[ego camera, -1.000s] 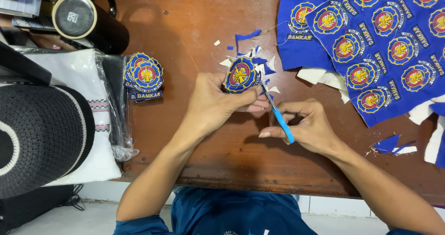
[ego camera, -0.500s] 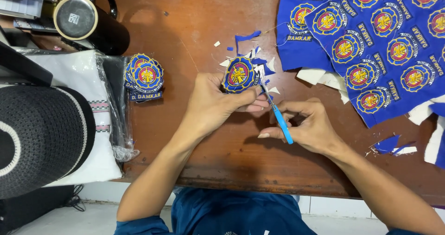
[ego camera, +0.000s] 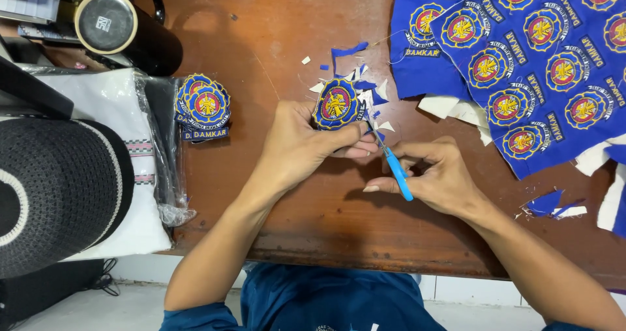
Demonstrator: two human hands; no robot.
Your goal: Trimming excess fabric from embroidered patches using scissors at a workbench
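Note:
My left hand [ego camera: 306, 145] pinches a round blue, yellow and red embroidered patch [ego camera: 335, 105] above the brown wooden table [ego camera: 261, 57]. My right hand [ego camera: 435, 178] grips small scissors with blue handles [ego camera: 393, 168], their blades touching the patch's lower right edge. Blue and white fabric scraps [ego camera: 362, 76] lie scattered just behind the patch.
A small pile of cut patches [ego camera: 203, 108] lies to the left. A blue cloth sheet with several embroidered patches [ego camera: 535, 57] covers the right. A black mug [ego camera: 124, 31], a bagged white cloth [ego camera: 111, 148] and a black knit cap [ego camera: 52, 194] sit at left. More scraps [ego camera: 551, 206] lie at right.

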